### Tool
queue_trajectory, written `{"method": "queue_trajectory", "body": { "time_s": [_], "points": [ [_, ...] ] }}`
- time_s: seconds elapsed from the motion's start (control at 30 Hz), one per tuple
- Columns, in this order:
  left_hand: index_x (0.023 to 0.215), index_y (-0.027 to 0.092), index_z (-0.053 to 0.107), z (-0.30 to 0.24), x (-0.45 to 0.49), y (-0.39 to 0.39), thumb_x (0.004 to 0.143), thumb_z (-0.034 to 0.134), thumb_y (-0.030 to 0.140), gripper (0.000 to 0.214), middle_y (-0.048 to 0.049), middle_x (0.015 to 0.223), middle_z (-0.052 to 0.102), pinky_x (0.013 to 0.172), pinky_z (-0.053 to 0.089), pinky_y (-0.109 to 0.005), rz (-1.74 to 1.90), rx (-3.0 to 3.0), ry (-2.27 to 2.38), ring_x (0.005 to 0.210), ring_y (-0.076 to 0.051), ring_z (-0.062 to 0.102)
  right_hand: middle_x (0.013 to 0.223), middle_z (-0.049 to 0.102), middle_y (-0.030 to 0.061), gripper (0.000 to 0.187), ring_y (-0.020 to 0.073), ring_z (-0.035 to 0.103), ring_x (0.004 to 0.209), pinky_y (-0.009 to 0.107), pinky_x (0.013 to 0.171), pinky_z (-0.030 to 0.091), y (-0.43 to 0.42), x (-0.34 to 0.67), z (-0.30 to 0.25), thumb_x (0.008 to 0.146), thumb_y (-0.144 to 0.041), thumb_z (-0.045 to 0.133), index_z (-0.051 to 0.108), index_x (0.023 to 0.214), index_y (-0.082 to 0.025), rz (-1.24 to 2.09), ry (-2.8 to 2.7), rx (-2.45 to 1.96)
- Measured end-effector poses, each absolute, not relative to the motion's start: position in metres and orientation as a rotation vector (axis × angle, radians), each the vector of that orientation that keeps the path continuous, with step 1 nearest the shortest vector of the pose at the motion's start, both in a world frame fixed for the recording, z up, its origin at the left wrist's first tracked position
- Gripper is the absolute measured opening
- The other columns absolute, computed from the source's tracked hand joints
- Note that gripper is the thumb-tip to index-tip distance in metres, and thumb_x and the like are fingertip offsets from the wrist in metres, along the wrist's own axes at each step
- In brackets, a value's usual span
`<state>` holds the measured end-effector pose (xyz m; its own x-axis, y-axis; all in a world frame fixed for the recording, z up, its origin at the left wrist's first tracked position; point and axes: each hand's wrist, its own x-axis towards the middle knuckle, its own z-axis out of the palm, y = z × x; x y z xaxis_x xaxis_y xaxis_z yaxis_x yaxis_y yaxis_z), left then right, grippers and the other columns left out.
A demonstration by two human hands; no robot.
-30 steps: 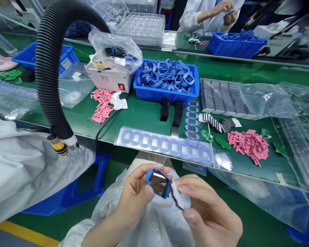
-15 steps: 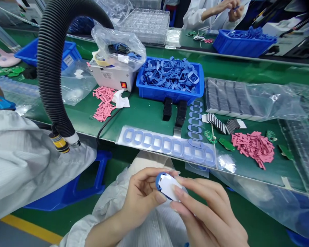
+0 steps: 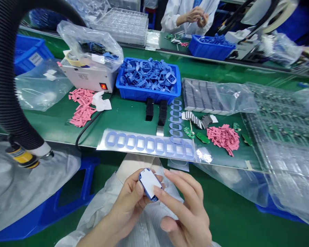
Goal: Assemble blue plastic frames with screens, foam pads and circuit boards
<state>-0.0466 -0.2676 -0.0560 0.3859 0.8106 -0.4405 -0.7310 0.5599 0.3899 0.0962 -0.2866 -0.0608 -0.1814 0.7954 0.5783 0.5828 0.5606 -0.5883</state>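
Low in front of my lap, my left hand [image 3: 130, 197] is closed around a small blue oval plastic housing [image 3: 141, 175]. A white rectangular piece [image 3: 149, 183] covers most of the housing's upward face. From the right, my right hand [image 3: 186, 202] reaches over with its fingers spread. One fingertip rests on or just above the white piece near its lower right edge; nothing is gripped in that hand. On the bench edge beyond lies a sheet of blue oval stickers [image 3: 141, 143] with pale centres.
A blue bin [image 3: 148, 93] full of blue frames stands behind black strips [image 3: 162, 113]. Pink pieces [image 3: 224, 137] lie near green circuit boards [image 3: 203, 138]. Clear trays [image 3: 285, 154] sit right, a black hose [image 3: 7, 68] hangs left. A co-worker's hands [image 3: 197, 16] are across the bench.
The view has swung right. The housing is turned, showing more of its white face. My right hand's fingers have come off its edge and spread, leaving one fingertip at the white piece.
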Motion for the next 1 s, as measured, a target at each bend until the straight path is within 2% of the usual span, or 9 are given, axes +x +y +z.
{"method": "queue_trajectory", "body": {
  "time_s": [0.1, 0.17, 0.2, 0.27, 0.4, 0.6, 0.77, 1.0],
  "points": [
    [0.09, 0.019, 0.076, -0.061, -0.045, -0.265, 0.068, 0.078, 0.039, 0.03, -0.0035, 0.083, 0.077, 0.063, 0.054, -0.015, 0.896, 0.12, 0.612, 0.073, -0.012, 0.071, 0.12, 0.059, 0.0092, 0.032, 0.0252, 0.056, 0.108, 0.042, 0.086, 0.049, -0.272, 0.124, -0.074, 0.092, -0.038, 0.05, 0.06, 0.12, -0.025, 0.314, -1.659, -1.287],
    [0.091, 0.017, 0.076, -0.066, -0.044, -0.265, 0.071, 0.076, 0.037, 0.028, -0.0044, 0.085, 0.077, 0.063, 0.056, -0.015, 0.846, 0.092, 0.62, 0.075, -0.013, 0.072, 0.106, 0.065, 0.0081, 0.02, 0.0232, 0.061, 0.1, 0.042, 0.085, 0.049, -0.256, 0.156, -0.09, 0.087, -0.032, 0.059, 0.067, 0.102, -0.022, 0.127, -1.433, -1.518],
    [0.091, 0.017, 0.076, -0.068, -0.045, -0.265, 0.072, 0.076, 0.036, 0.027, -0.0046, 0.086, 0.078, 0.064, 0.057, -0.015, 0.836, 0.075, 0.632, 0.076, -0.013, 0.072, 0.098, 0.067, 0.0068, 0.018, 0.0218, 0.062, 0.094, 0.041, 0.084, 0.05, -0.248, 0.176, -0.098, 0.084, -0.035, 0.062, 0.068, 0.093, -0.02, 0.009, -1.333, -1.636],
    [0.092, 0.018, 0.076, -0.073, -0.046, -0.266, 0.073, 0.076, 0.034, 0.025, -0.0045, 0.087, 0.078, 0.065, 0.058, -0.016, 0.829, 0.043, 0.65, 0.077, -0.013, 0.072, 0.088, 0.066, 0.0079, 0.024, 0.0221, 0.062, 0.087, 0.041, 0.081, 0.05, -0.236, 0.218, -0.113, 0.081, -0.04, 0.064, 0.069, 0.087, -0.017, -0.09, -1.248, -1.74],
    [0.093, 0.019, 0.075, -0.074, -0.05, -0.267, 0.071, 0.077, 0.034, 0.026, -0.0042, 0.088, 0.078, 0.066, 0.059, -0.016, 0.843, 0.037, 0.661, 0.077, -0.013, 0.072, 0.082, 0.064, 0.0092, 0.038, 0.0211, 0.057, 0.073, 0.039, 0.072, 0.048, -0.233, 0.29, -0.134, 0.077, -0.049, 0.065, 0.071, 0.09, -0.014, -0.194, -1.143, -1.902],
    [0.092, 0.018, 0.075, -0.065, -0.05, -0.263, 0.072, 0.076, 0.032, 0.025, -0.0041, 0.089, 0.078, 0.069, 0.058, -0.017, 0.799, 0.045, 0.671, 0.08, -0.013, 0.072, 0.079, 0.068, 0.0083, 0.048, 0.0184, 0.056, 0.065, 0.034, 0.065, 0.046, -0.241, 0.329, -0.154, 0.069, -0.06, 0.067, 0.073, 0.085, -0.015, -0.034, -1.203, -2.0],
    [0.092, 0.018, 0.075, -0.062, -0.047, -0.262, 0.07, 0.077, 0.032, 0.026, -0.0038, 0.088, 0.078, 0.07, 0.058, -0.017, 0.781, 0.056, 0.669, 0.081, -0.014, 0.072, 0.076, 0.069, 0.0074, 0.046, 0.0203, 0.06, 0.071, 0.034, 0.067, 0.047, -0.233, 0.328, -0.161, 0.072, -0.061, 0.063, 0.072, 0.076, -0.016, -0.039, -1.191, -1.978],
    [0.093, 0.017, 0.075, -0.069, -0.047, -0.265, 0.072, 0.076, 0.035, 0.027, -0.0046, 0.085, 0.077, 0.064, 0.056, -0.015, 0.803, 0.068, 0.681, 0.076, -0.013, 0.071, 0.076, 0.068, 0.0093, 0.026, 0.0233, 0.064, 0.065, 0.038, 0.062, 0.051, -0.241, 0.294, -0.136, 0.079, -0.042, 0.065, 0.068, 0.086, -0.016, -0.194, -1.029, -1.737]
  ]
}}
